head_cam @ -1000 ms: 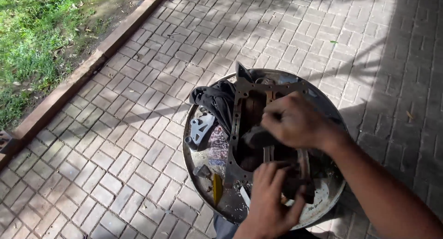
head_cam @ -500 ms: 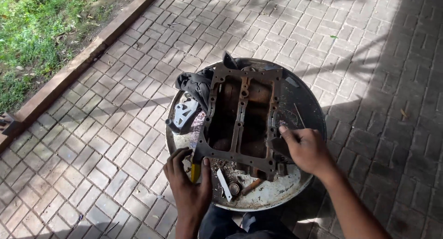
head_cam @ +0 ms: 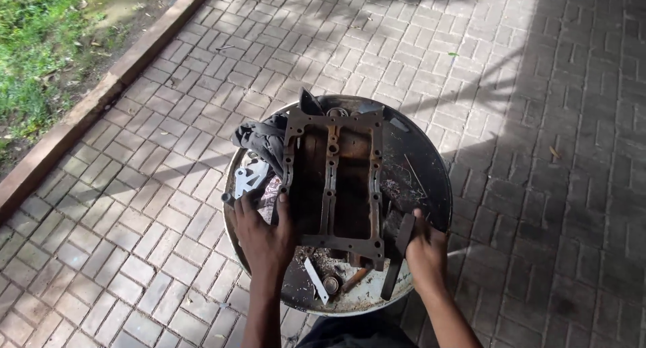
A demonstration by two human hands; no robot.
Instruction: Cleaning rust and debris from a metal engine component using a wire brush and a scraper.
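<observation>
Rusty rectangular metal frame, two open bays split by a bolt-holed centre bar, lies flat across round metal pan. Dark flat metal bar leans at pan's near right rim.

A single head-worn view looks steeply down from above the person's own left hand and right hand, close over them. It faces forward across the grey brick paving beyond the hands; a grass strip lies far beyond the left hand.
</observation>
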